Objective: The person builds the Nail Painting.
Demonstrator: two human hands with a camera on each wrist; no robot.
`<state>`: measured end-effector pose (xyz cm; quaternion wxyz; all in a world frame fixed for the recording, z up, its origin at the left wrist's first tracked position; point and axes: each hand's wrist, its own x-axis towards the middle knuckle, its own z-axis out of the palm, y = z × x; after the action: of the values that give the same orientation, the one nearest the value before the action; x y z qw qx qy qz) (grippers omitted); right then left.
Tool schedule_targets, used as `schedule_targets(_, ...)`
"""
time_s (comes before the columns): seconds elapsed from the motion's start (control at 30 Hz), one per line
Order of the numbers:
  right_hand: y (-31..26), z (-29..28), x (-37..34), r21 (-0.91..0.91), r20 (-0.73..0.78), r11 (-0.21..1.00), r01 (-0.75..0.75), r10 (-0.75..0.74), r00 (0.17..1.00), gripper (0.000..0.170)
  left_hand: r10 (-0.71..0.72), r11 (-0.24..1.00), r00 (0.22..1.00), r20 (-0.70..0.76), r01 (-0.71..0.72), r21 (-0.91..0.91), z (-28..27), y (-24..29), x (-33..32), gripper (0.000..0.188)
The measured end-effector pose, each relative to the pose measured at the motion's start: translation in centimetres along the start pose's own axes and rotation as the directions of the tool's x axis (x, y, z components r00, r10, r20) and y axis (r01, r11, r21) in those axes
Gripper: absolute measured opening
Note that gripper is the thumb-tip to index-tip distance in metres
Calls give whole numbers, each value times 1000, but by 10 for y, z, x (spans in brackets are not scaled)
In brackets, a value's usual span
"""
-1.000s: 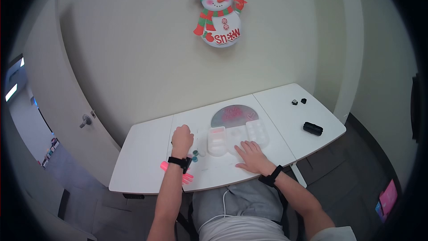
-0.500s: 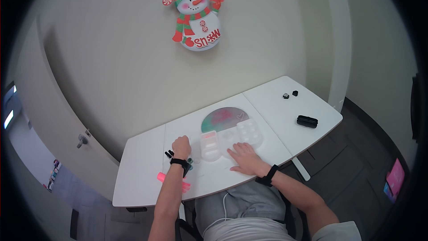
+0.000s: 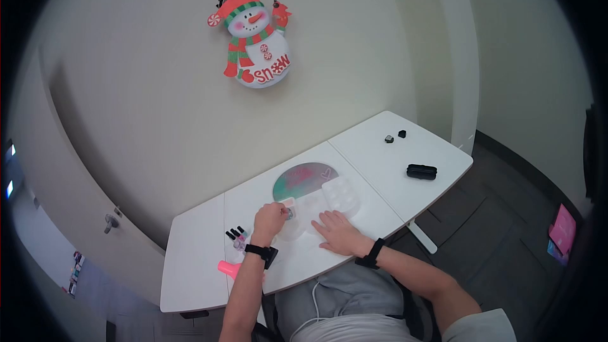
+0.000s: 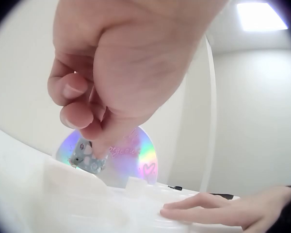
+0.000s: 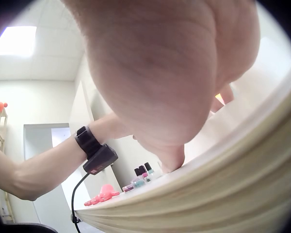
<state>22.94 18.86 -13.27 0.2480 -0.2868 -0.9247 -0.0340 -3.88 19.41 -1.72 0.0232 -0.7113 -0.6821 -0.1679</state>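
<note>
Pinching small bluish patterned thing (image 4: 87,160) between finger and thumb, left hand (image 3: 270,220) hung at left part of white tray (image 3: 342,197). From where I stood, could not tell if thing touched tray. Right hand (image 3: 340,234) rested at near edge of tray, fingers straight and spread. Round shiny plate (image 3: 299,181) with pink writing stood behind tray. Small bottles (image 3: 235,233) with black caps and pink object (image 3: 229,269) were near left wrist, on white surface (image 3: 193,253). Black case (image 3: 422,172) lay well apart, toward right end.
</note>
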Motion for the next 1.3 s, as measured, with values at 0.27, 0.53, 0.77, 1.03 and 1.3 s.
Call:
schedule_targets(0.27, 0, 4, 0, -2, 31, 1000, -25, 25, 999, 82, 27, 999, 999, 31, -26, -30, 21, -4, 6, 14)
schedule_targets(0.53, -1, 1, 0, 21, 5, 1000, -24, 24, 1000, 82, 15, 988, 1000, -5, -15, -156, 32, -19, 12, 18)
schedule_targets(0.77, -4, -7, 2, 10, 33, 1000, -15, 15, 999, 80, -40, 957, 998, 41, 50, -285, 33, -25, 13, 22)
schedule_targets(1.03, -5, -10, 2, -1, 12, 1000, -19, 19, 1000, 78, -8, 890, 996, 85, 46, -453, 49, -41, 21, 30)
schedule_targets(1.3, -1, 2, -2, -40, -10, 999, -7, 7, 1000, 79, -76, 952, 995, 69, 93, -292, 41, -29, 12, 32)
